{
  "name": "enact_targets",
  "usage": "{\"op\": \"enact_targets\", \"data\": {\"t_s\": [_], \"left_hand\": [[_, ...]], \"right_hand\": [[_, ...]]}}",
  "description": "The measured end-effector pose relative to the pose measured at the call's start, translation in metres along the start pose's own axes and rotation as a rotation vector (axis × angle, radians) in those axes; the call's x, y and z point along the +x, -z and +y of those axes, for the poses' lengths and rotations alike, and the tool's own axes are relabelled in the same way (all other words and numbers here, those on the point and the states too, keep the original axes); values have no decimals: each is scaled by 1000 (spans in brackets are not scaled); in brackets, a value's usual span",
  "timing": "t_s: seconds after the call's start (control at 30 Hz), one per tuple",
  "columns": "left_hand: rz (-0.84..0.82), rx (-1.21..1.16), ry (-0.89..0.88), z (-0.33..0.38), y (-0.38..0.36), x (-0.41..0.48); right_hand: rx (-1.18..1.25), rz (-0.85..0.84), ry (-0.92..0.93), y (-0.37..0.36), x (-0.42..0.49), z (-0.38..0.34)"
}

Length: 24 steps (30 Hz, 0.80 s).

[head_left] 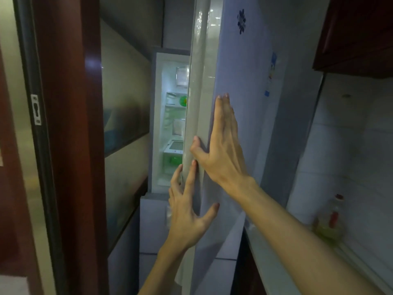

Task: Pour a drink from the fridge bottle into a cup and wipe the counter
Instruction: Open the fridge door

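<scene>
The pale lilac fridge door (244, 71) stands partly ajar, with the lit fridge interior (173, 128) showing in the gap on its left. Shelves inside hold a green round item (183, 100) and some boxes; no bottle can be made out there. My right hand (223, 143) lies flat on the door's front, fingers straight, thumb hooked on the door's edge. My left hand (187, 211) sits lower on that same edge, its fingers reaching round it, thumb spread on the front.
A dark red wooden door frame (70, 124) stands close on the left. To the right runs a white counter edge (268, 252) below a tiled wall, with a red-capped bottle (335, 213) on it. A dark cabinet (357, 35) hangs above right.
</scene>
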<state>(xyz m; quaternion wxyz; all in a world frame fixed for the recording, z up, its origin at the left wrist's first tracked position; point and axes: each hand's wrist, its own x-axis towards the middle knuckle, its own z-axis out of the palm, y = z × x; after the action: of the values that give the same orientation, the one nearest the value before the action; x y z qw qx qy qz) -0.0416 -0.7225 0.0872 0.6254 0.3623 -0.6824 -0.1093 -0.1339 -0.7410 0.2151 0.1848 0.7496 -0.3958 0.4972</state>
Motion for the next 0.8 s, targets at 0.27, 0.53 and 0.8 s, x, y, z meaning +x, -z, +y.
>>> {"op": "enact_targets", "data": {"t_s": [0.27,0.53,0.8], "left_hand": [[-148,-131,-172,39,-33,-34],[-397,-318,-323,65,-80,-41],[-485,-176,-337,70,-144,-43]], "right_hand": [[-148,106,-13,82,-37,24],[-516,190,-181,141,-62,48],[-760,144,-376,186,-79,98]]}}
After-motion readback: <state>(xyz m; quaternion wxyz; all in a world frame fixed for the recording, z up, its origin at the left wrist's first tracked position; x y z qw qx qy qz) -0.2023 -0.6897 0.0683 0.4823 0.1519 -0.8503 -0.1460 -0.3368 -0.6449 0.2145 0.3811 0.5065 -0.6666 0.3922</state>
